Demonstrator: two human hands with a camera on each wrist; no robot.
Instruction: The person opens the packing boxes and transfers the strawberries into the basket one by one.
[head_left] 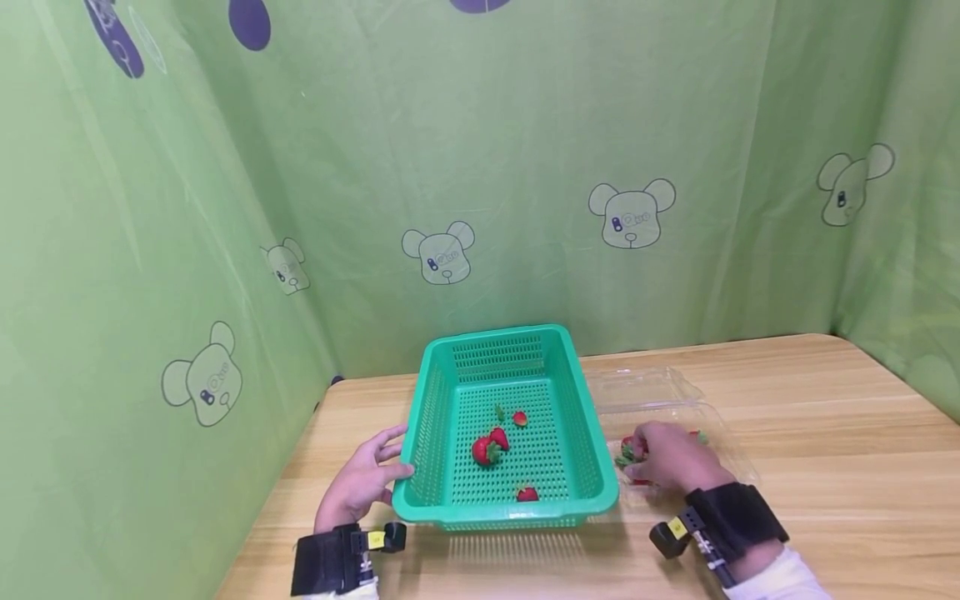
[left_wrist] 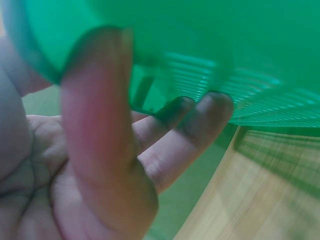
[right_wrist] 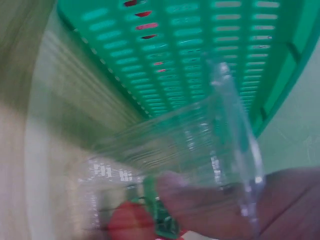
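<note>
basket (head_left: 510, 510): green, loose strawberries (head_left: 482, 451) inside
left hand (head_left: 358, 485): fingers loosely spread, touching basket
right hand (head_left: 675, 457): at strawberry (right_wrist: 131, 222) in clear container (head_left: 722, 442), can't tell if gripping

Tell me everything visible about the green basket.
The green basket looks plastic: rectangular, open-topped, with a smooth rim, slotted walls and a floor pierced with small holes. Its opening faces up, over the wooden table, left of the clear container. Several strawberries lie scattered on its floor. The left hand touches its left side near the front corner.
</note>
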